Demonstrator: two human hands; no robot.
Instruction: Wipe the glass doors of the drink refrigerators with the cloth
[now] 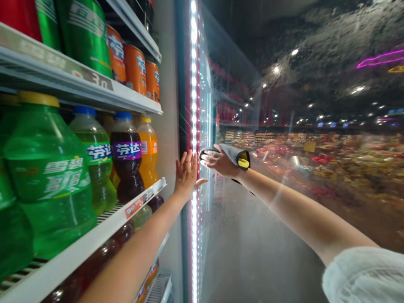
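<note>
My left hand [185,174] is raised with its fingers spread, at the bright LED strip [194,235] along the cooler's edge. Nothing is in it, and the palm appears to rest against the frame there. Beside it, my right hand [219,162] holds a folded grey cleaning cloth [235,155] with a yellow inner side against the glass door [259,235], close to the door's hinge side. Its fingers lie over the cloth and point left. Moisture or smears show on the upper part of the glass.
Cooler shelves on the left hold a large green soda bottle [47,181], a dark purple soda bottle [126,155], an orange soda bottle [147,151] and orange cans [135,67]. A white shelf edge [94,244] juts out near my left forearm. Blurred shop displays [331,168] show through the glass.
</note>
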